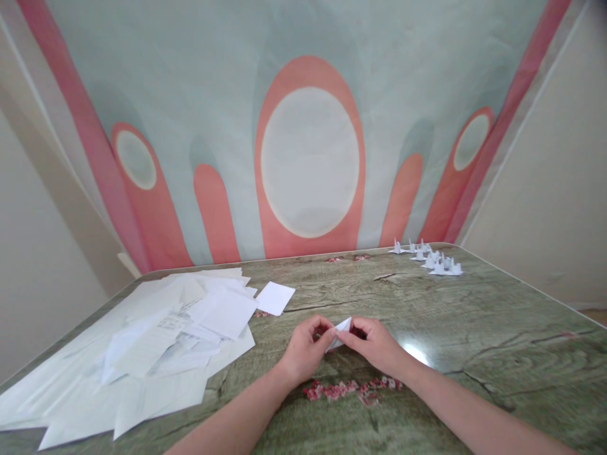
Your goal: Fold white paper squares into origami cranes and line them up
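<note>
A small folded piece of white paper (343, 327) is pinched between my two hands, just above the middle of the table. My left hand (306, 347) grips its left side, thumb and fingers closed on it. On the other side my right hand (374, 343) holds it the same way, with the thumb pressed on the front. The paper has a pointed upper corner; the fingers cover much of the rest. A loose square of white paper (275, 298) lies flat beyond my left hand.
A spread pile of white sheets (161, 392) covers the table's left side. Several folded paper cranes (444, 265) stand at the far right. The wood-patterned table (512, 328) has printed pink blossoms and ends at a patterned backdrop (227, 76).
</note>
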`<state>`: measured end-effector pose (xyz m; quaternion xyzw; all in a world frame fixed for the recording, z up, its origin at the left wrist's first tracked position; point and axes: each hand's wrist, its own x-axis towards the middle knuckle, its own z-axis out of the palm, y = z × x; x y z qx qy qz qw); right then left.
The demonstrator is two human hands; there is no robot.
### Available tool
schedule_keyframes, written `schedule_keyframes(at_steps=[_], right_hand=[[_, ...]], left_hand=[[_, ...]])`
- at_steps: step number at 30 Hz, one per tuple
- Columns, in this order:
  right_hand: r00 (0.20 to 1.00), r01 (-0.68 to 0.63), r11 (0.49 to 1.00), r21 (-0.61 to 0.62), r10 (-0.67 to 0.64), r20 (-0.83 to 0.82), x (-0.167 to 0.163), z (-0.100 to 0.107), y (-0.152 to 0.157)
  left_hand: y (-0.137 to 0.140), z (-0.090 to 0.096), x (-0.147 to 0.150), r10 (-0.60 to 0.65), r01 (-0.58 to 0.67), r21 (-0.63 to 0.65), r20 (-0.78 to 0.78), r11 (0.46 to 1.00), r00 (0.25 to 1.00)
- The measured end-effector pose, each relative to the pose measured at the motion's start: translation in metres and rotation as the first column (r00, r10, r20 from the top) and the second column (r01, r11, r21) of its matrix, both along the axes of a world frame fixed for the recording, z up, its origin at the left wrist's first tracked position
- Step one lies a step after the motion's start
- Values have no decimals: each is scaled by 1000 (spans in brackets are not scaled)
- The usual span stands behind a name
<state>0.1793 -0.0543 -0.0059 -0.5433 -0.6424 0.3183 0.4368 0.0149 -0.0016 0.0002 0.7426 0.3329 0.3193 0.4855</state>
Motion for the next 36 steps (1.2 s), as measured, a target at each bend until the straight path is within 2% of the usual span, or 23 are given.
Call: schedule_keyframes(at_steps=[6,15,23,31,36], right_hand=[[1000,-29,1000,8,29,-8,3,2,-1],[993,-30,999,-37,26,-116,6,-4,2],[992,-17,1000,-10,16,-128,4,-6,3],[988,69,996,-47,-75,-132,7,-6,3],[986,65,997,-42,-71,-151,6,-7,5]], left_hand=[[-1,0,0,-34,34,9,-11,999,999],[-1,-2,1,-102,109,-112,66,988,993],[1,-6,0,-78,84,-85,65,993,995],[1,-6,-1,-64,65,-52,34,997,997],[-1,-4,0,-57,63,-95,65,994,996]])
